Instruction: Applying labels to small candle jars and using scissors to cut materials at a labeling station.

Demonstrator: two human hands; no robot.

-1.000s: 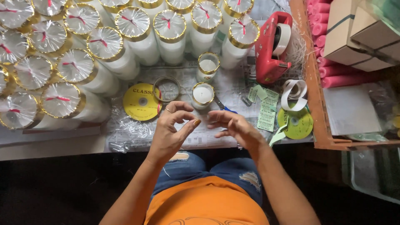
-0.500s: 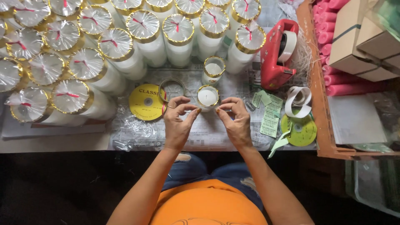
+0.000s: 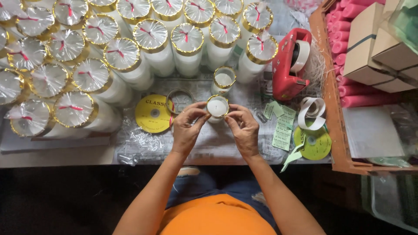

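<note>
Gold-rimmed white candle (image 3: pixel 217 107) pinched at its rim between fingers of left hand (image 3: pixel 188 126) and right hand (image 3: pixel 244 128), top unwrapped; wrapped candles (image 3: pixel 122 54) stand beyond.

- A pale worktable (image 3: pixel 52 154) under even light, covered with clear plastic sheeting (image 3: pixel 143 143).
- A wooden tray (image 3: pixel 335 143) (right side).
- Dark floor (image 3: pixel 65 200) below.

Candle-crowded table (image 3: pixel 56 154), red tape dispenser (image 3: pixel 287 65)
</note>
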